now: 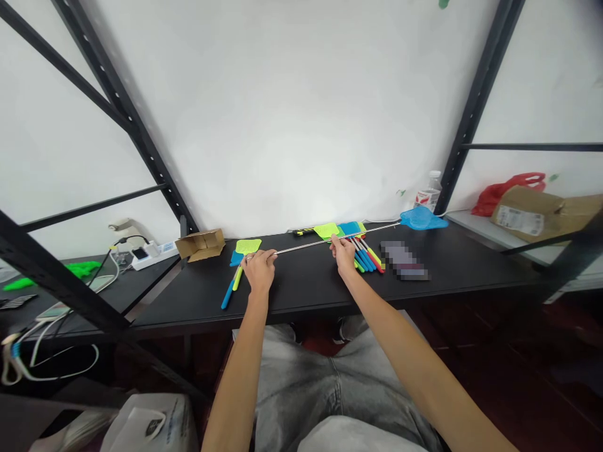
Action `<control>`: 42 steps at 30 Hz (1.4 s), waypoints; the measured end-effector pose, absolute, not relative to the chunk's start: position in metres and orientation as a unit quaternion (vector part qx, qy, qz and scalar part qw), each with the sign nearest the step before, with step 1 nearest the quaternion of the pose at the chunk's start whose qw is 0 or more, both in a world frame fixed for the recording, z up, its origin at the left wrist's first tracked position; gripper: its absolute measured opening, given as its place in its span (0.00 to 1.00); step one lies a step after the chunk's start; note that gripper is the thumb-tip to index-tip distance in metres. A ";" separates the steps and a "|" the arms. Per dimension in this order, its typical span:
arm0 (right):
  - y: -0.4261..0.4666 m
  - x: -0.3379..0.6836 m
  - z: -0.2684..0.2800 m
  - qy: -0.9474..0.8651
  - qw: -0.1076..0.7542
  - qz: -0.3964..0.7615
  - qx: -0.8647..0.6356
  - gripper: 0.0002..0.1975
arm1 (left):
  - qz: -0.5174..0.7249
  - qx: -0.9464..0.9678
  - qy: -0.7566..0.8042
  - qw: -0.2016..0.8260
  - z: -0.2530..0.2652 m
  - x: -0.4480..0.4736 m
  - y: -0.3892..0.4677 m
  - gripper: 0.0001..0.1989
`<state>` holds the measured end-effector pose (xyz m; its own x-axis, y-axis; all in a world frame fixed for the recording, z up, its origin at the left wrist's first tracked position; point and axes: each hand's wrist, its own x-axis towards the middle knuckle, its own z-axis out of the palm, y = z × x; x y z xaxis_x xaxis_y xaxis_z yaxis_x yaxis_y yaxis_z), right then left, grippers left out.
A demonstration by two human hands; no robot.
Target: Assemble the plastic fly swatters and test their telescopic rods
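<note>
A fly swatter with a long, thin metal rod [301, 246] is stretched across between my hands. Its blue star-like head [421, 218] points right, in front of the bottle. My left hand [259, 270] is closed around the rod's left end; any handle there is hidden by the fingers. Farther along, my right hand [344, 254] pinches the rod. Under and beside the right hand lies a bunch of fly swatters [365, 254] with blue, red and yellow-green handles. Beside my left hand rest a yellow-green swatter [248, 246] and a blue-handled swatter [228, 294].
A small open cardboard box [201, 245] stands at the table's back left, near a power strip [157, 255]. To the right are a blurred-out phone-like object [404, 260] and a plastic bottle [428, 192]. Black metal posts [464, 119] frame the black table [301, 285].
</note>
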<state>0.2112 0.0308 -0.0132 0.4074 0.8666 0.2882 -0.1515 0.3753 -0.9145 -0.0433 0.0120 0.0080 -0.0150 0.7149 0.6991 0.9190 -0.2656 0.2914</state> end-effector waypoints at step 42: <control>0.030 0.207 -0.010 -0.343 0.775 0.388 -0.362 0.27 | -0.466 -0.618 -0.620 0.126 0.015 -0.034 0.004 0.16</control>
<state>0.2069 0.0299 -0.0098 0.4633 0.8503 0.2497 -0.3534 0.4356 -0.8278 -0.0341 0.0042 0.0145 -0.2042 0.6495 0.7324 0.8841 -0.1988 0.4228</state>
